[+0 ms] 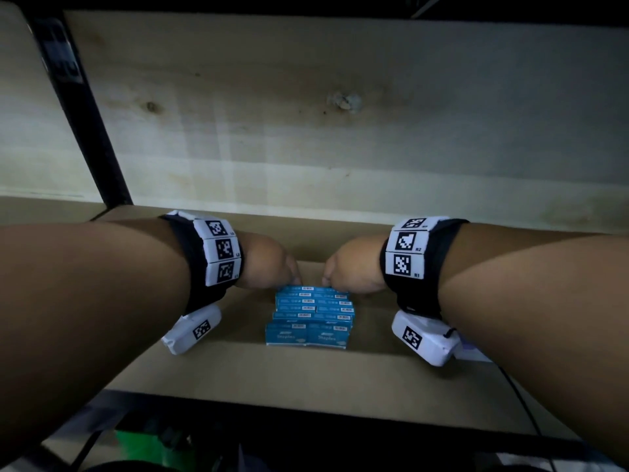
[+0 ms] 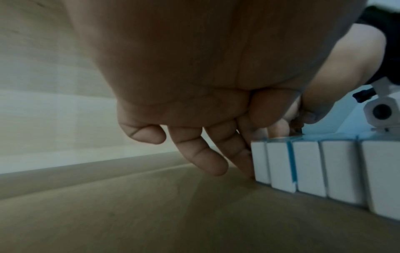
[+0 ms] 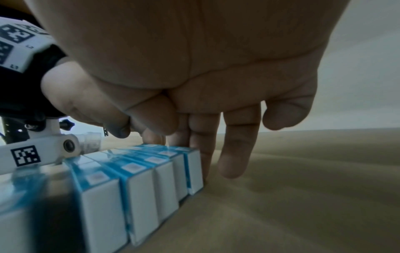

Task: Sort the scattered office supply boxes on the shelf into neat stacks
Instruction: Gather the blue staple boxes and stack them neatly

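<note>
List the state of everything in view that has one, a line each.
staple boxes: closed, standing on edge, packed side by side in a tidy block on the shelf.
left hand: fingers straight, pressing the block's far end at its left corner.
right hand: fingers straight, pressing the far end at the right corner.
shelf: brown board, carrying the block.

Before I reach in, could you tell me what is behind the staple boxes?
Fingers of both hands, left and right, press the rear of the staple boxes; anything lower is hidden.
</note>
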